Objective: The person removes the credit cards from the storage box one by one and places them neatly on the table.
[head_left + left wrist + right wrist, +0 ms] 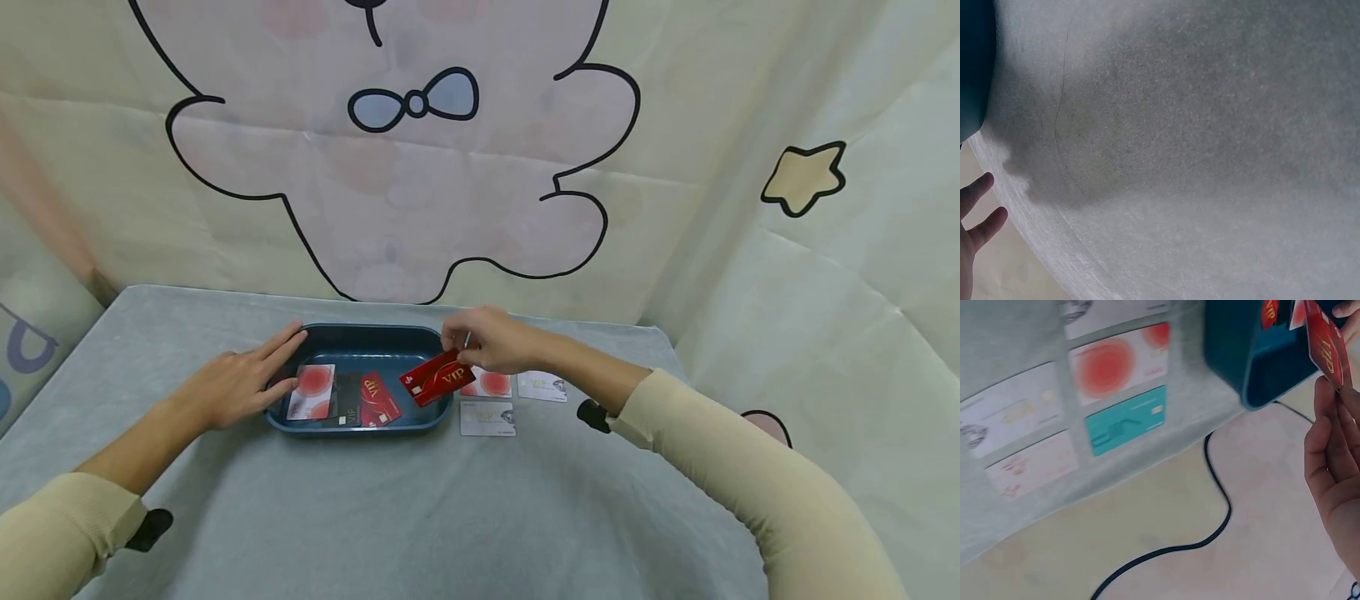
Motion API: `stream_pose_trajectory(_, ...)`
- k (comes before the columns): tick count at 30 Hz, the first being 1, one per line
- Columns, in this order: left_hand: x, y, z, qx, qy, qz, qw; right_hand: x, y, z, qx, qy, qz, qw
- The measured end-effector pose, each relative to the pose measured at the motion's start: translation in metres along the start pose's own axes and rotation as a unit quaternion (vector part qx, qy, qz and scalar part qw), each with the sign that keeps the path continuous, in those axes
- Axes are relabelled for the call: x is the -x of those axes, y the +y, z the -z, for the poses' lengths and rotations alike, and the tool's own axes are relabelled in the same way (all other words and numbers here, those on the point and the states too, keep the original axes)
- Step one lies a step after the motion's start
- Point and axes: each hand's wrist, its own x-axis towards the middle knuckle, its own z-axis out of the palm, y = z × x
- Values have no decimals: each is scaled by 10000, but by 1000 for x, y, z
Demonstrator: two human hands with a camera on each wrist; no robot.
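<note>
Between thumb and fingers my right hand [495, 340] pinches a red VIP card [438, 377], tilted over the right end of a dark blue tray [360, 432]. In the right wrist view the same red card [1327, 347] shows at the fingertips. At the tray's left side rests my left hand [238, 382], its fingers extended along the rim. Inside the tray lie a white card with a red circle [311, 392], a black VIP card [347, 400] and another red VIP card [378, 400]. Only two fingers of the left hand [979, 215] appear in the left wrist view.
Right of the tray, several cards lie on the grey cloth: a white card [487, 419], another white card [543, 386], a red-circle card [1110, 365], a teal card [1127, 420] and a pale pink card [1032, 464]. A printed curtain [675, 125] hangs behind the table.
</note>
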Motion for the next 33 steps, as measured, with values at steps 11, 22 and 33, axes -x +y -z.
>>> stream_pose_trajectory(11,1,0,0,62,-16,1,10000,37,35,4,-351,279,-689,9966)
stream_pose_trajectory(22,1,1,0,69,-7,5,10000,74,75,1,-438,402,-1316,9895)
stream_pose_trajectory(33,0,-1,-2,72,-9,7,10000,111,119,-21,-723,468,-1739,9810)
